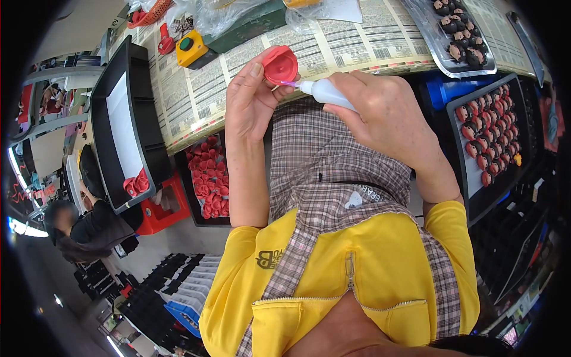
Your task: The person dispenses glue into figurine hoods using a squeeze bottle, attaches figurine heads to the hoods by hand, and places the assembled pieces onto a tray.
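My left hand [253, 89] is closed on a small red cup-shaped piece [281, 64], its hollow side turned toward me. In my right hand [380, 101] is a white squeeze bottle [328, 93], gripped round its body and tilted to the left. The bottle's thin pink-purple nozzle [289, 84] reaches to the lower rim of the red piece; whether it touches cannot be made out. Both hands are raised over my lap at the front edge of the table [202, 89]. Part of the bottle is hidden by my right fingers.
Red pieces fill a dark tray [208, 221] at lower left. A black tray [156, 140] holds a few more. At right, a metal tray [443, 62] and a dark tray [470, 205] carry small doll heads. A yellow button box [191, 50] stands at the back. Another person [98, 223] sits at far left.
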Action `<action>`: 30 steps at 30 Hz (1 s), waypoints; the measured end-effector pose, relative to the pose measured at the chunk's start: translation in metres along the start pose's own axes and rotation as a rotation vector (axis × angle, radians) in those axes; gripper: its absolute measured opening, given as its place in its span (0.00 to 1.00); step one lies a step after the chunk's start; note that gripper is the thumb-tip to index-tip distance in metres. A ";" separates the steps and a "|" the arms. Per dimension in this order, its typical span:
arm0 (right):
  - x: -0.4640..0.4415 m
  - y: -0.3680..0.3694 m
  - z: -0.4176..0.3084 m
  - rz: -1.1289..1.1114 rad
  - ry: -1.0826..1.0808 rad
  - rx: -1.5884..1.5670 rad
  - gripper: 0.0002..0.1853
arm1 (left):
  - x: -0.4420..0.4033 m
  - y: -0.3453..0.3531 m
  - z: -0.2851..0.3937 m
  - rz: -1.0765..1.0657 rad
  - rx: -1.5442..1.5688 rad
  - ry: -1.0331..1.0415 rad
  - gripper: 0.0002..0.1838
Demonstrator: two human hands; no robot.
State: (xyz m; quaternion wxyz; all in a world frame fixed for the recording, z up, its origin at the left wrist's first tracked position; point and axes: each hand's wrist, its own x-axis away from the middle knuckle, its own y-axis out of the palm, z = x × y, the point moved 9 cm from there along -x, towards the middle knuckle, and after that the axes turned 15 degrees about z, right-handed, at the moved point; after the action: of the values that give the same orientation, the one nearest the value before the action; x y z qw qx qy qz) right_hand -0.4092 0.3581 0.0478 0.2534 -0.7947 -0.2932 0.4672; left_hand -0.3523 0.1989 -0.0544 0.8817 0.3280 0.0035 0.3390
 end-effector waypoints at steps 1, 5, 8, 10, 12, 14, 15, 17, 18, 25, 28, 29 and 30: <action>0.000 0.000 0.000 -0.001 0.000 0.000 0.12 | 0.000 -0.001 0.000 -0.001 0.001 0.000 0.21; 0.001 0.000 0.001 -0.028 0.014 0.014 0.12 | -0.001 -0.003 0.001 0.016 -0.002 0.006 0.21; 0.002 -0.002 0.003 -0.013 0.022 0.009 0.13 | -0.001 -0.005 -0.001 0.016 0.017 -0.006 0.21; 0.003 -0.002 0.005 -0.009 0.036 0.028 0.13 | -0.001 -0.006 -0.001 0.022 0.048 -0.008 0.20; 0.002 -0.006 0.006 0.027 0.052 0.028 0.13 | 0.000 -0.006 -0.002 0.023 0.072 -0.014 0.20; 0.000 -0.008 0.006 0.060 0.062 0.030 0.13 | 0.000 -0.006 -0.003 0.017 0.087 -0.021 0.20; 0.000 -0.009 0.005 0.074 0.063 0.033 0.13 | 0.001 -0.005 -0.004 0.012 0.086 -0.023 0.20; -0.001 -0.009 0.006 0.090 0.063 0.042 0.13 | 0.002 -0.002 -0.005 0.001 0.084 -0.028 0.20; -0.001 -0.008 0.006 0.091 0.060 0.049 0.13 | 0.002 -0.003 -0.005 0.002 0.088 -0.030 0.21; -0.003 -0.004 0.005 0.100 0.041 0.080 0.13 | 0.005 -0.002 -0.005 -0.003 0.087 -0.014 0.21; -0.003 -0.002 0.007 0.093 0.055 0.089 0.13 | 0.006 -0.001 -0.006 -0.003 0.081 -0.008 0.21; -0.003 -0.002 0.007 0.091 0.053 0.091 0.13 | 0.006 -0.001 -0.006 -0.003 0.080 -0.007 0.21; -0.003 -0.001 0.007 0.089 0.051 0.093 0.13 | 0.006 -0.001 -0.006 -0.014 0.045 -0.002 0.23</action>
State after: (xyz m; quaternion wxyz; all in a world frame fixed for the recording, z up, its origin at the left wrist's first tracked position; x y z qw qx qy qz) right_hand -0.4168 0.3579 0.0475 0.2762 -0.8060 -0.2290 0.4708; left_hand -0.3482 0.2058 -0.0583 0.8766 0.3479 0.0126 0.3322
